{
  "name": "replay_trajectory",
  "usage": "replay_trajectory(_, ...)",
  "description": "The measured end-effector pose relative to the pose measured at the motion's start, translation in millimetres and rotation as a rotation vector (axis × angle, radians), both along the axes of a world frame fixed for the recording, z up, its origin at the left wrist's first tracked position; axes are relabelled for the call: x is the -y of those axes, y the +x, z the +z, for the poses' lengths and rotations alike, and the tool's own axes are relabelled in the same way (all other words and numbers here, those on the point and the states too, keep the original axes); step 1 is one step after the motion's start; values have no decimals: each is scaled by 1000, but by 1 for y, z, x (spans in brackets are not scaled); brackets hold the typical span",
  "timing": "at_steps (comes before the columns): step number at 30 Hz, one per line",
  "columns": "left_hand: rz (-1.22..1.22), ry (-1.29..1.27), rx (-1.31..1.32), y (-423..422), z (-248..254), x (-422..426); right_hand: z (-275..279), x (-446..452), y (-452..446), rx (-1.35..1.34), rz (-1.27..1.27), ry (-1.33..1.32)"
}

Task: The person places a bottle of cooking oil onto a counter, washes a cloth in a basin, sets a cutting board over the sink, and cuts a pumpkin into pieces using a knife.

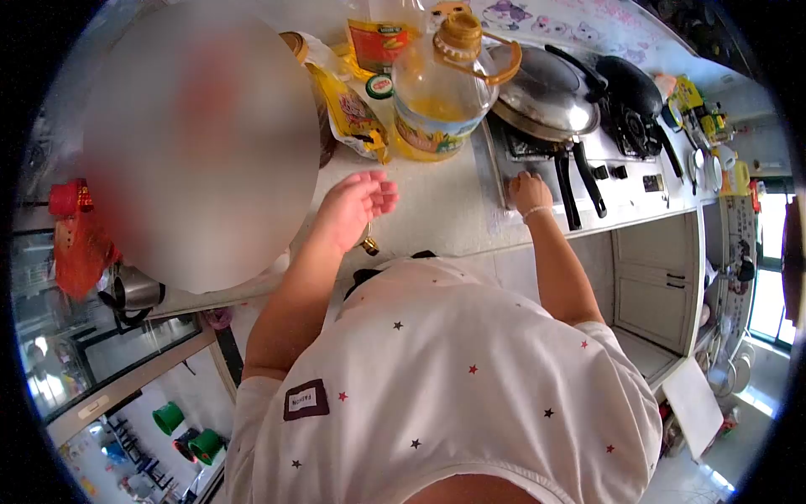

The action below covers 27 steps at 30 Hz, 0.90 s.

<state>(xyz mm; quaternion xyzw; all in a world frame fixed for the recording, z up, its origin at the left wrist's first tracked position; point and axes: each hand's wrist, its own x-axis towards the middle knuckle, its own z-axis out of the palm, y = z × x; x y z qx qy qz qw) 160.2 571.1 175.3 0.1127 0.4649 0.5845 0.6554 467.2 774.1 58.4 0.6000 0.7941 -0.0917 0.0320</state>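
My left hand (357,204) is raised over the near counter, its fingers apart and loosely bent, holding nothing. Just below it, a small gold-and-black object (369,244) shows, its kind unclear. My right hand (529,194) is at the left front of the gas stove (561,186), fingers curled down against its panel; whatever they grip is hidden. A lidded steel pan (544,92) sits on the left burner, its two black handles pointing toward me. Between my hands, farther back, a large oil jug (441,105) stands upright, partly filled with yellow oil.
Yellow food packets (353,109) and a green round lid (379,86) lie left of the jug. A black wok (630,86) rests at the right burner. Bottles (736,176) stand far right. A blurred oval covers the left; a metal kettle (137,288) shows below it.
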Motion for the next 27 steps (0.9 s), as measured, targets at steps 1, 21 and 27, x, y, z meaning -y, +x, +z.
replay_trajectory(1, 11, -18, -5, -1, 1, 7, 18, -1, -7, -67, 27, 39)
replay_trajectory(21, 345, -60, -25, -1, 4, 109, 272, -70, -162, -156, 905, 636)
replay_trajectory(27, 432, -41, 15, 18, -30, 138, 266, 7, -158, -730, 746, 891)
